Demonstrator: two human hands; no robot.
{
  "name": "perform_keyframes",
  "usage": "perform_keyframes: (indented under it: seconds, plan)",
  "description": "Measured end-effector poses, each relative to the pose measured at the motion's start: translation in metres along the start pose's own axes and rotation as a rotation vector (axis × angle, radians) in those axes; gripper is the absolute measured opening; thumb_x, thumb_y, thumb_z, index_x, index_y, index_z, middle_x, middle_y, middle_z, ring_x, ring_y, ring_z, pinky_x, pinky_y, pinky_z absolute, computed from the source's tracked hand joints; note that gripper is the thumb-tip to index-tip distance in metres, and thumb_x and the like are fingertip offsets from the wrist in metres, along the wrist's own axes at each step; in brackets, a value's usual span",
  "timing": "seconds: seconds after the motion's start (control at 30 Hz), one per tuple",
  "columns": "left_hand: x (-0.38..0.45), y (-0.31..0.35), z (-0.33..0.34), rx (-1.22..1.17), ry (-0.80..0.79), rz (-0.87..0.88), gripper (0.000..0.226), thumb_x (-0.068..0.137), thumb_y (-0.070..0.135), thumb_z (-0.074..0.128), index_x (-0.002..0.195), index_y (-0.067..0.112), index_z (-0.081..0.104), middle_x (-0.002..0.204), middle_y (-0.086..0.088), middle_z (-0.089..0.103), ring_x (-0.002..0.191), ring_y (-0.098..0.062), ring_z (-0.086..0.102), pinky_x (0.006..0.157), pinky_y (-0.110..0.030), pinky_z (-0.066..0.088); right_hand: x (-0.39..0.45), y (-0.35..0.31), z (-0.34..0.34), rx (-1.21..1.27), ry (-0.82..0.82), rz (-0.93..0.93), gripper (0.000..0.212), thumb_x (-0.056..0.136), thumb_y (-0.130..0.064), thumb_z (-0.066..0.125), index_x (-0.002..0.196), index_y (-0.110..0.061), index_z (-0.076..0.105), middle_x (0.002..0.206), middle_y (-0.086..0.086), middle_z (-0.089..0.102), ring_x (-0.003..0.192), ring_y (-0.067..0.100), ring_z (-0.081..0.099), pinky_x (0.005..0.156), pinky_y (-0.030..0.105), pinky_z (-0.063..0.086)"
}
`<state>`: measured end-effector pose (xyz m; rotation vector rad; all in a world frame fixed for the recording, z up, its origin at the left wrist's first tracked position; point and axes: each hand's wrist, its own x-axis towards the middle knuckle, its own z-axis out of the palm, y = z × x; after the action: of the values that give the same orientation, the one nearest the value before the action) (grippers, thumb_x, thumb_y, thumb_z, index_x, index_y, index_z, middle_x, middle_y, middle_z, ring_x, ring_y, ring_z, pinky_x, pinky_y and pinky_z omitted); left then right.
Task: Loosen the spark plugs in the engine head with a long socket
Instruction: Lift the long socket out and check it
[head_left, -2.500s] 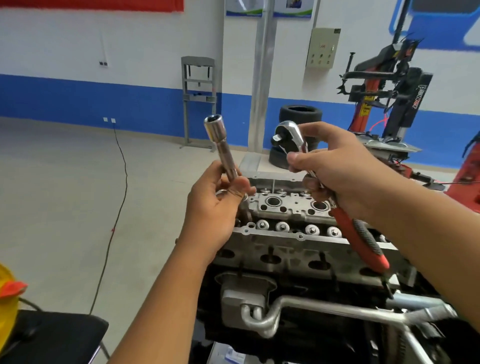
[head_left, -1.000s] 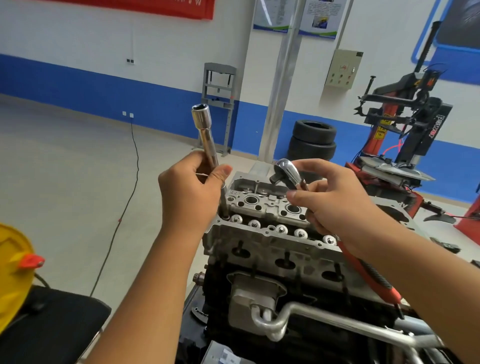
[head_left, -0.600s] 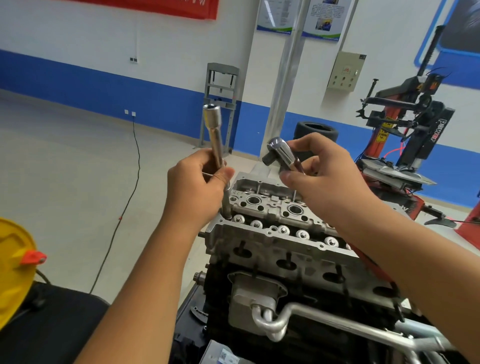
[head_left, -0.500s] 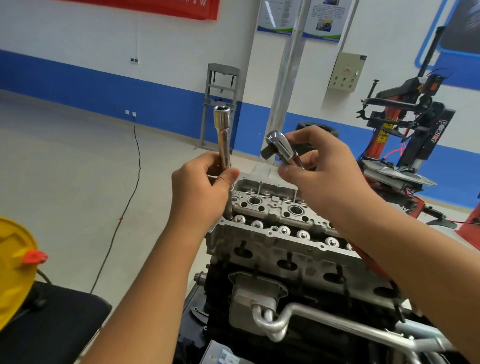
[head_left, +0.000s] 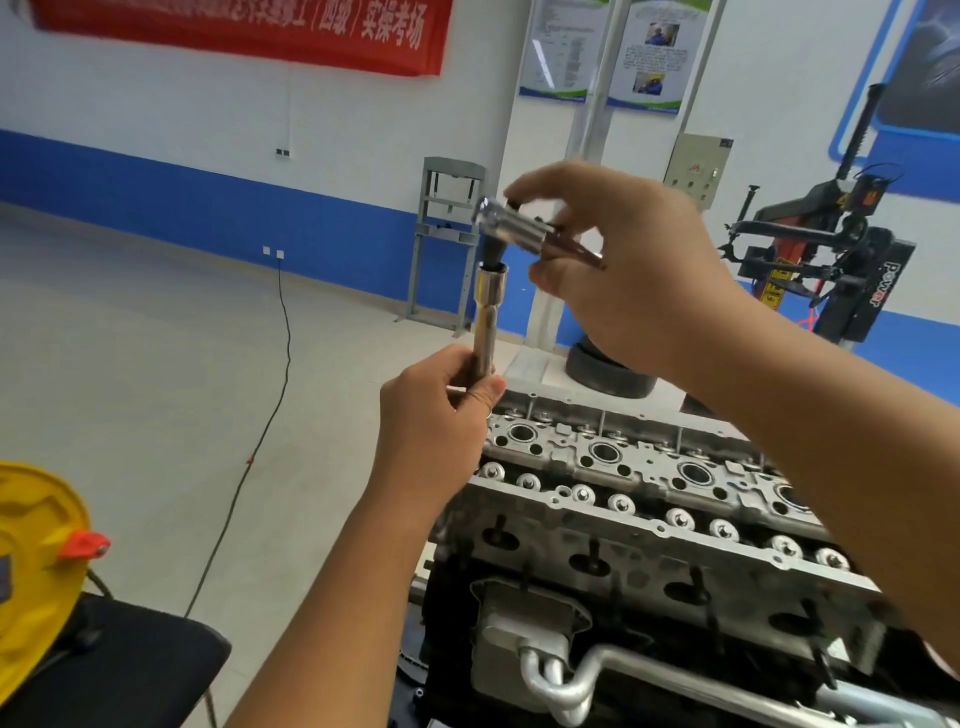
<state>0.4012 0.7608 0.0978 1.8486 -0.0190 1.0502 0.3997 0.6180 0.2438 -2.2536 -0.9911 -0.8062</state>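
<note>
At frame centre, a left hand (head_left: 434, 431) grips the lower shaft of a long socket (head_left: 488, 317), holding it upright above the left end of an engine head (head_left: 649, 499). Just above it, a right hand (head_left: 623, 270) pinches the head of a ratchet (head_left: 519, 226) between thumb and fingers, the drive end meeting the socket's open top; motion blur hides whether it is seated. The head's plug wells run toward the lower right. A yellow reel (head_left: 36, 566) sits at lower left, a tire machine (head_left: 826, 260) at right, a red banner (head_left: 244, 28) at upper left.
</note>
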Motion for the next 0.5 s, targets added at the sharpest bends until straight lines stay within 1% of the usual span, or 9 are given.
perform_keyframes:
  seconds: [0.03,0.1,0.2,0.3,0.33,0.4,0.43,0.47,0.5]
  plan:
    - [-0.0003,0.0001,0.0004,-0.005,0.002,0.004,0.008,0.097,0.026,0.072,0.095,0.031,0.066,0.078,0.024,0.065,0.082,0.008,0.065,0.063,-0.003,0.048,-0.0013,-0.0023,-0.0011,-0.067,-0.019,-0.011,0.050,0.096,-0.016,0.071,0.132,-0.049,0.061,0.102,-0.015,0.064,0.091,0.013,0.062,0.078,0.034,0.051]
    - [-0.0011,0.0000,0.0011,-0.019,0.004,0.018,0.007,0.097,0.025,0.072,0.095,0.029,0.067,0.078,0.024,0.065,0.080,0.009,0.065,0.062,-0.002,0.047,-0.0038,-0.0039,-0.0039,-0.155,-0.028,-0.040,0.051,0.097,-0.016,0.069,0.137,-0.046,0.060,0.110,-0.011,0.066,0.102,0.020,0.062,0.087,0.041,0.052]
    - [-0.0012,-0.0002,0.0013,-0.005,0.004,0.045,0.007,0.097,0.025,0.072,0.095,0.028,0.066,0.077,0.024,0.064,0.077,0.012,0.063,0.062,-0.002,0.046,-0.0049,-0.0029,-0.0071,-0.245,-0.023,-0.119,0.053,0.098,-0.013,0.069,0.141,-0.043,0.058,0.121,-0.005,0.068,0.108,0.025,0.062,0.087,0.045,0.054]
    - [-0.0010,-0.0005,0.0016,-0.004,0.015,0.045,0.007,0.097,0.023,0.073,0.094,0.027,0.067,0.077,0.024,0.065,0.076,0.011,0.064,0.060,-0.002,0.046,-0.0007,-0.0005,-0.0088,-0.244,-0.055,-0.137,0.050,0.097,-0.010,0.070,0.136,-0.039,0.060,0.117,-0.002,0.067,0.099,0.026,0.061,0.078,0.040,0.054]
    - [-0.0008,-0.0008,0.0015,-0.002,0.020,0.043,0.007,0.097,0.023,0.073,0.093,0.027,0.068,0.076,0.023,0.066,0.075,0.009,0.065,0.059,-0.002,0.046,0.0000,0.0002,-0.0082,-0.239,-0.072,-0.146,0.048,0.095,-0.007,0.071,0.134,-0.035,0.061,0.113,0.000,0.067,0.094,0.026,0.060,0.073,0.037,0.052]
    - [-0.0001,-0.0023,0.0011,-0.002,0.028,0.034,0.008,0.097,0.021,0.072,0.092,0.026,0.069,0.075,0.021,0.067,0.073,0.006,0.067,0.058,-0.003,0.046,0.0001,0.0007,-0.0059,-0.191,-0.105,-0.159,0.045,0.093,-0.003,0.072,0.131,-0.025,0.062,0.111,0.003,0.068,0.082,0.023,0.055,0.065,0.030,0.043]
    - [0.0003,-0.0030,0.0012,-0.002,0.031,0.029,0.008,0.098,0.020,0.072,0.092,0.026,0.069,0.075,0.020,0.068,0.072,0.005,0.067,0.058,-0.004,0.046,-0.0003,-0.0003,-0.0056,-0.160,-0.118,-0.150,0.045,0.092,-0.001,0.072,0.130,-0.022,0.062,0.111,0.004,0.069,0.077,0.022,0.054,0.063,0.026,0.041]
    - [0.0005,-0.0035,0.0013,0.004,0.034,0.029,0.008,0.098,0.020,0.071,0.092,0.025,0.069,0.074,0.019,0.068,0.073,0.004,0.068,0.058,-0.004,0.046,-0.0004,-0.0016,-0.0056,-0.143,-0.129,-0.140,0.045,0.091,0.000,0.071,0.130,-0.021,0.062,0.111,0.005,0.069,0.077,0.022,0.056,0.063,0.024,0.042]
    - [0.0005,-0.0036,0.0015,0.015,0.038,0.036,0.007,0.098,0.021,0.071,0.093,0.025,0.069,0.075,0.019,0.068,0.074,0.005,0.068,0.059,-0.004,0.047,0.0002,-0.0035,-0.0058,-0.143,-0.137,-0.136,0.046,0.091,0.001,0.070,0.129,-0.022,0.061,0.111,0.005,0.069,0.082,0.023,0.059,0.067,0.027,0.047]
